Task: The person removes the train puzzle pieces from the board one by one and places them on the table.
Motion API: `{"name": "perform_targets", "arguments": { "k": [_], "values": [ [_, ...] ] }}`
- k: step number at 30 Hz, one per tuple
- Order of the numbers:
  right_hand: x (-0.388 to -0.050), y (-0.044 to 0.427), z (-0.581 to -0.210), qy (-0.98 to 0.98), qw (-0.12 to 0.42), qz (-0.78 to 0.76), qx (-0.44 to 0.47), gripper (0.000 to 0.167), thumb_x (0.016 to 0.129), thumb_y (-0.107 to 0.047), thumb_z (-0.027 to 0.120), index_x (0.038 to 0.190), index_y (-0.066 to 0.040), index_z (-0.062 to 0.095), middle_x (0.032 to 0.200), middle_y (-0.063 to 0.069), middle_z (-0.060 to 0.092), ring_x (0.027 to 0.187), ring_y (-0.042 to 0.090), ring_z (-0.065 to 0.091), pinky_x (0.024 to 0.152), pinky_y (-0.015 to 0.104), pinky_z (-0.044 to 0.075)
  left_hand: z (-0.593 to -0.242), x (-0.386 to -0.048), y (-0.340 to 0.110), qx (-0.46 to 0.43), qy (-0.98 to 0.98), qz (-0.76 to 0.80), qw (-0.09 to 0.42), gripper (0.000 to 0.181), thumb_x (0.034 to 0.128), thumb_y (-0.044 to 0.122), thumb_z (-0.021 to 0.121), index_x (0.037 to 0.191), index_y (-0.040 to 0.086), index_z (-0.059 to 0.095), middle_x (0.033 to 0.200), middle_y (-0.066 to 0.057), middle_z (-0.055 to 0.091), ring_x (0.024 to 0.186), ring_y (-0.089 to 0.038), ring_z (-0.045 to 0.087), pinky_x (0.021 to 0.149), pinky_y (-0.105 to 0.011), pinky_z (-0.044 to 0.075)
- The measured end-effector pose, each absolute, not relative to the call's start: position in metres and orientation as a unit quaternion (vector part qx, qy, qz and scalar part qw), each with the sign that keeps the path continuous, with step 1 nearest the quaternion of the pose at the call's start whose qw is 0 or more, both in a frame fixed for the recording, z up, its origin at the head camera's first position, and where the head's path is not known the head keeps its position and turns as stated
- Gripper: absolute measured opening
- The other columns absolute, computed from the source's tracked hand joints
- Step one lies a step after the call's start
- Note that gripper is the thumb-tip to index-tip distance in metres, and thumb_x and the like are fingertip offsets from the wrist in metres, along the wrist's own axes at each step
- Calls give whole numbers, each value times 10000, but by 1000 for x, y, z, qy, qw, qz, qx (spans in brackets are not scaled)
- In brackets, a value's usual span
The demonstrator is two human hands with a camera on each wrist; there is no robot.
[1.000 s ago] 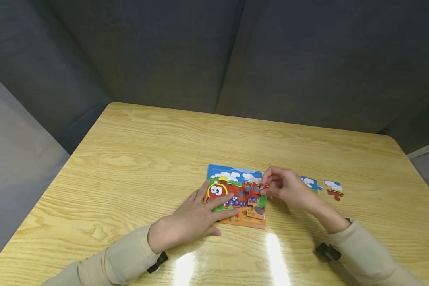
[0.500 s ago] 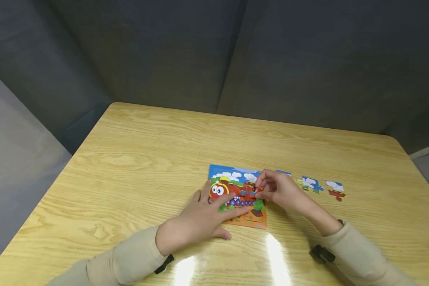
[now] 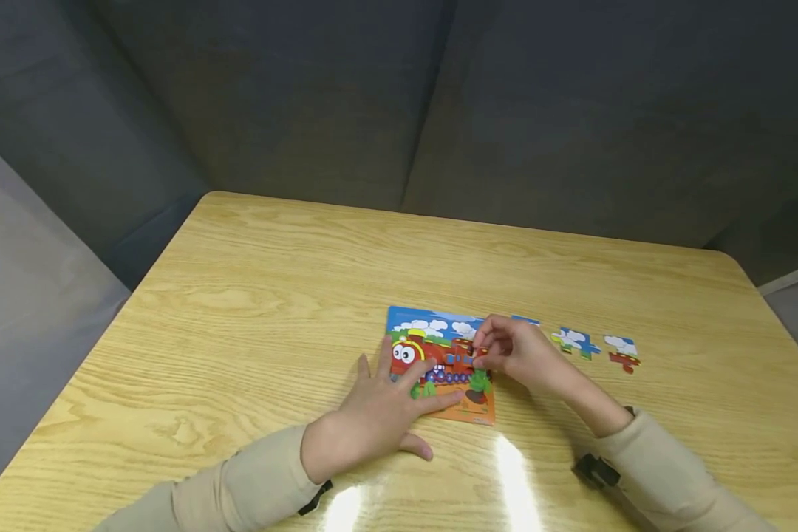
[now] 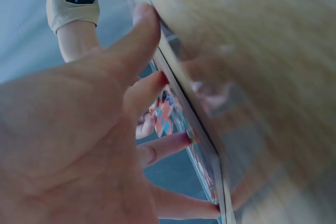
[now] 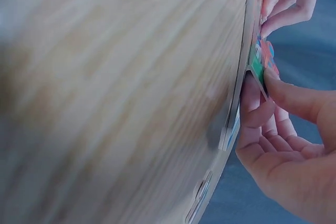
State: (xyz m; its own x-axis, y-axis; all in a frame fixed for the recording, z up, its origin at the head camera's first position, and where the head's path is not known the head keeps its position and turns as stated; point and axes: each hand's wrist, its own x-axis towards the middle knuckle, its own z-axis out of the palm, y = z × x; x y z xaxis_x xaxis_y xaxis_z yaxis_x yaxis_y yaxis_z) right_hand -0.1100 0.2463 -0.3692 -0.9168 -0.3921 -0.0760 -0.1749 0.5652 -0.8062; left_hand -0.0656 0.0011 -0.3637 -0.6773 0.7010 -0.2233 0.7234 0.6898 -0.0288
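A jigsaw puzzle board (image 3: pixel 408 313) with a red cartoon train on it lies flat on the table. My left hand (image 3: pixel 372 414) rests on its lower left part, fingers spread and straight, the thumb off the board. In the left wrist view, the fingertips (image 4: pixel 181 140) touch the board's face. At the board's right side, my right hand (image 3: pixel 528 355) pinches a puzzle piece (image 5: pixel 257 71) between thumb and fingers. That piece shows green and red, and stands tilted at the board in the right wrist view. My fingers hide part of it in the head view.
Right of the board, loose puzzle pieces lie in a row: one piece (image 3: pixel 575 340) with clouds, another (image 3: pixel 621 347) with clouds and red, and a third (image 3: pixel 525 320) mostly behind my right hand. The wooden table (image 3: pixel 273 295) ends before dark grey curtains (image 3: pixel 306 96).
My right hand has moved slightly left over the board with the piece, which has come down closer to it. The left hand has slid a little right, its fingers spread wider.
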Motion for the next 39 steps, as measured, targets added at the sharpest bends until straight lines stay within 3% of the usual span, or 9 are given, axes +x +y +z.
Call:
{"name": "perform_targets", "arguments": {
  "k": [19,25,39],
  "values": [
    [-109,243,-367,882,125,-443,-101,150,859,78,684,979,19,617,845,81,650,728,217,648,605,286,525,-361,-63,2,383,916,-54,104,778,781,743,525,1488,555,260,1572,11,277,1366,-587,207,953,-657,404],
    [-117,256,-362,892,85,-441,-53,172,862,91,665,1012,28,612,901,120,656,715,252,624,573,295,507,-360,-64,2,381,915,-58,120,778,797,743,503,1494,563,208,1591,23,249,1376,-582,183,977,-654,384],
    [-99,289,-350,885,111,-452,-29,232,889,-66,714,1084,18,618,984,125,653,773,208,657,637,314,535,-360,-63,0,389,912,-56,115,765,818,739,482,1502,557,191,1595,7,246,1370,-586,193,972,-659,385]
  ]
}}
